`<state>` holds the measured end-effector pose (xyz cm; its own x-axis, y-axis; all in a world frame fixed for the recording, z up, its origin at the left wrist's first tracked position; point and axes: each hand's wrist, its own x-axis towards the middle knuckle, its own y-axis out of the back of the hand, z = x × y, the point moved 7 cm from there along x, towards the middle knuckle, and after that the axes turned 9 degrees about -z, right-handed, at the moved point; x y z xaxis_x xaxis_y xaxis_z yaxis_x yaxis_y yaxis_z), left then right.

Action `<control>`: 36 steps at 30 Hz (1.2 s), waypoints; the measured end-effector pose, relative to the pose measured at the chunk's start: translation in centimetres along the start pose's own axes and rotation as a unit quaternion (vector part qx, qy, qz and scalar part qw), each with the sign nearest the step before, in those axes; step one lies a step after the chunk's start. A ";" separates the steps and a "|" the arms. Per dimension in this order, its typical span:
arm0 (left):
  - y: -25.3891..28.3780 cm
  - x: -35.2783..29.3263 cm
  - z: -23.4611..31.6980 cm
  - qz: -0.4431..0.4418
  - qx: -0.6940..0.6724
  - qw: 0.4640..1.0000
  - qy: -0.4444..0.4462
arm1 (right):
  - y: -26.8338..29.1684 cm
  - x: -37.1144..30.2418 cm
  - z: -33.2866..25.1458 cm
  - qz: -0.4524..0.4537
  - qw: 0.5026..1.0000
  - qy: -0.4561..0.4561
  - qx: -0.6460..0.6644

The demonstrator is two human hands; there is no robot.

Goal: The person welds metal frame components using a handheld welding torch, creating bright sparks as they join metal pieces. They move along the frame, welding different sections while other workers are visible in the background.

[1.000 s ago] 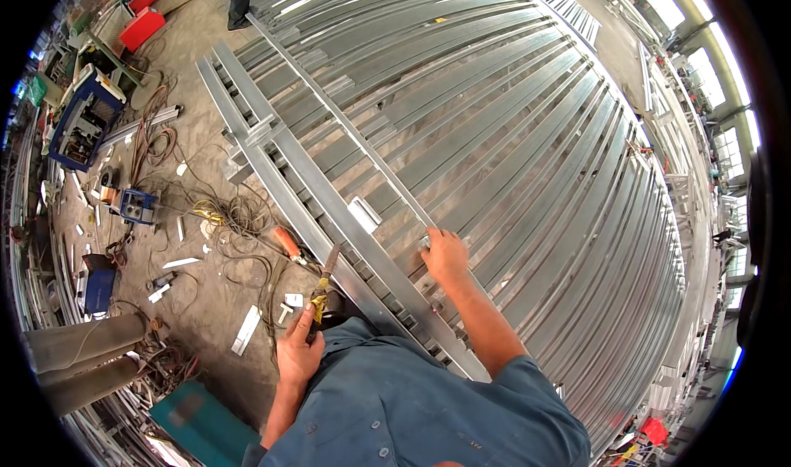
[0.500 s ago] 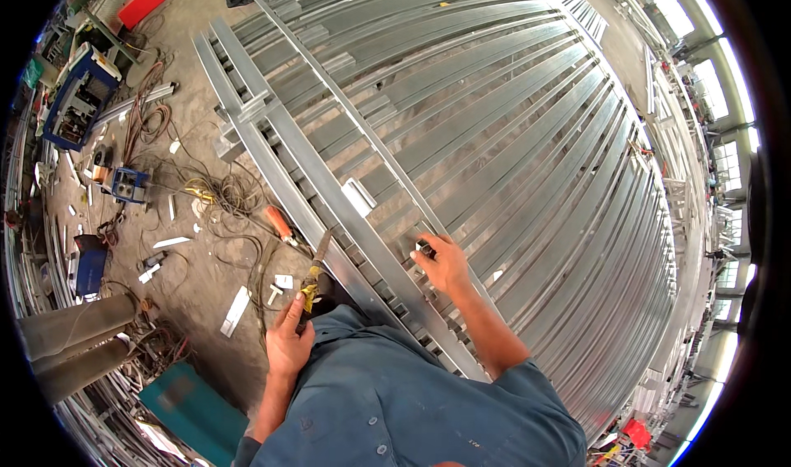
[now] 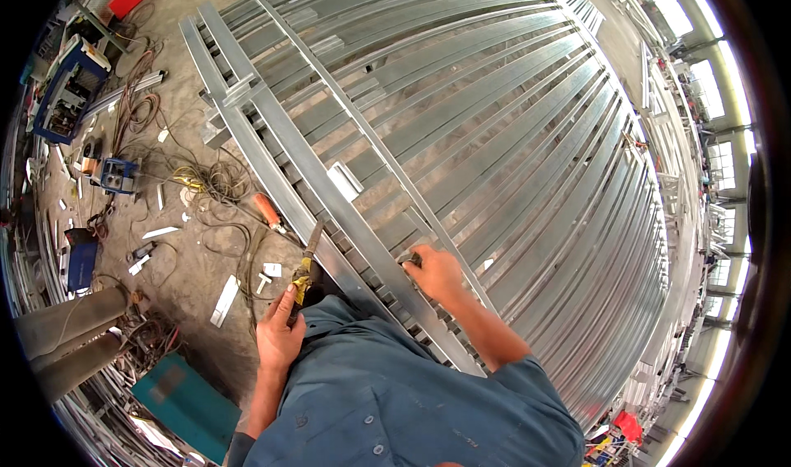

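Note:
My left hand (image 3: 280, 335) is closed around a welding torch (image 3: 303, 276) wrapped in yellow tape. The torch's dark, narrow end points up and away, beside the nearest long metal rail (image 3: 272, 175). Over the gap past the second rail (image 3: 309, 150), my right hand (image 3: 437, 273) pinches a small grey metal piece (image 3: 409, 257), mostly covered by the fingers. A big frame of many parallel metal slats (image 3: 494, 113) stretches out beyond both hands. A short white profile piece (image 3: 344, 181) lies across the frame farther up.
On the floor at left are an orange-handled tool (image 3: 268, 210), tangled cables (image 3: 216, 179), white offcuts (image 3: 224, 301) and a blue wire feeder (image 3: 115, 175). A blue-framed machine (image 3: 70, 92) stands farther off. A teal box (image 3: 185, 405) and thick grey tubes (image 3: 74, 319) are at lower left.
My right hand has come slightly nearer and to the left, toward the second rail, with the small piece pinched. The view has shifted a little; my left hand keeps the torch.

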<state>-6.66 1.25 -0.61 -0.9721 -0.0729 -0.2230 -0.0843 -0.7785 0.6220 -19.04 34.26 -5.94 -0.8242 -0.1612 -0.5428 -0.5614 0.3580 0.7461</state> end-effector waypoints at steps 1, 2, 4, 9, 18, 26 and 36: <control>-0.1 0.1 0.1 0.005 0.004 1.000 -0.014 | -0.4 0.0 -0.1 -0.020 1.000 -0.004 -0.008; -0.2 0.2 0.1 0.011 0.009 1.000 -0.027 | -0.7 0.0 -0.2 -0.041 0.999 -0.009 -0.016; -0.3 0.0 0.3 0.015 0.009 0.999 -0.038 | -1.1 0.1 -0.2 -0.084 0.996 -0.001 0.007; -1.0 -0.2 -0.4 -0.019 -0.002 1.000 -0.002 | -1.5 2.6 2.9 -0.181 0.976 0.086 0.080; -1.3 -0.5 1.4 -0.013 0.020 0.996 -0.084 | -1.5 4.2 3.2 -0.236 0.958 0.135 0.096; -2.2 -1.1 1.7 -0.044 0.010 0.997 -0.063 | -2.3 4.3 3.5 -0.279 0.937 0.132 0.166; -3.2 -2.1 1.6 -0.080 0.021 0.992 -0.093 | -3.1 4.8 4.2 -0.283 0.934 0.145 0.164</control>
<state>-4.70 4.91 -0.92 -0.9689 0.1682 -0.1817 -0.2457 -0.7445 0.6207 -20.97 36.24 -12.49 -0.4142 -0.6346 -0.6525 -0.8996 0.3945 0.1873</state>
